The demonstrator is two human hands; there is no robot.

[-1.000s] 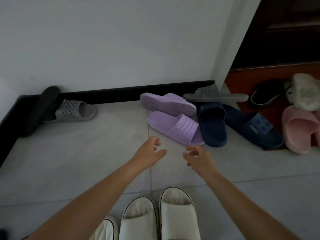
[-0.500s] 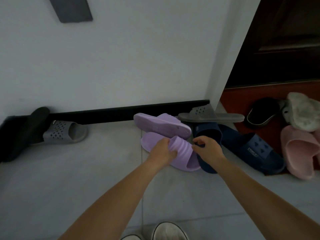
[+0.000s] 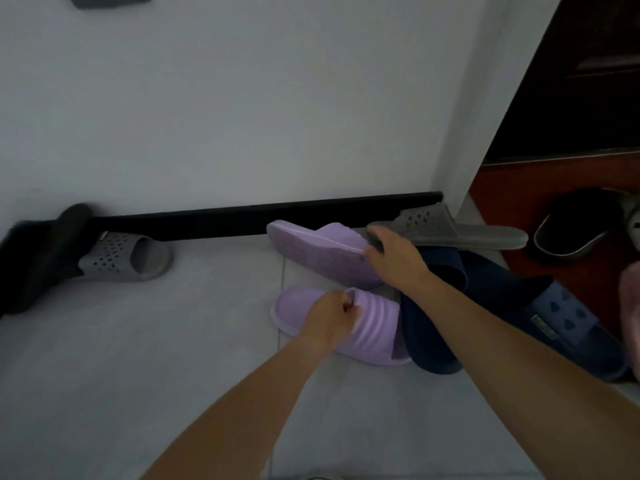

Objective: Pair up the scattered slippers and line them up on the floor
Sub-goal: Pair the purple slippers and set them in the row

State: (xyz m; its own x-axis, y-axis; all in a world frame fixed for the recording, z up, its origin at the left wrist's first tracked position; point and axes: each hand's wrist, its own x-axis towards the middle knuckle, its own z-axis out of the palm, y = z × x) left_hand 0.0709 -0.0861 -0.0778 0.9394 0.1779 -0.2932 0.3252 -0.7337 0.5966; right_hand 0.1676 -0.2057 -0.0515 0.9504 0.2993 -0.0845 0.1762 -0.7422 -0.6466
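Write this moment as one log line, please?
step: pairing purple slippers | left hand: grips upright purple slipper | right hand: grips tilted purple slipper | grey, navy slippers: unsorted

You've got two purple slippers (image 3: 325, 252) (image 3: 374, 327), two grey ones (image 3: 128, 258) (image 3: 450, 232). Two navy slippers (image 3: 429, 341) (image 3: 561, 317), and one black (image 3: 575, 226).

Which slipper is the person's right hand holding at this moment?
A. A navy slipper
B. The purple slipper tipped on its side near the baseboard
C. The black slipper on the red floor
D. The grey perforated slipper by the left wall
B: the right hand grips the edge of the tipped purple slipper, while the left hand holds the other purple slipper by its strap.
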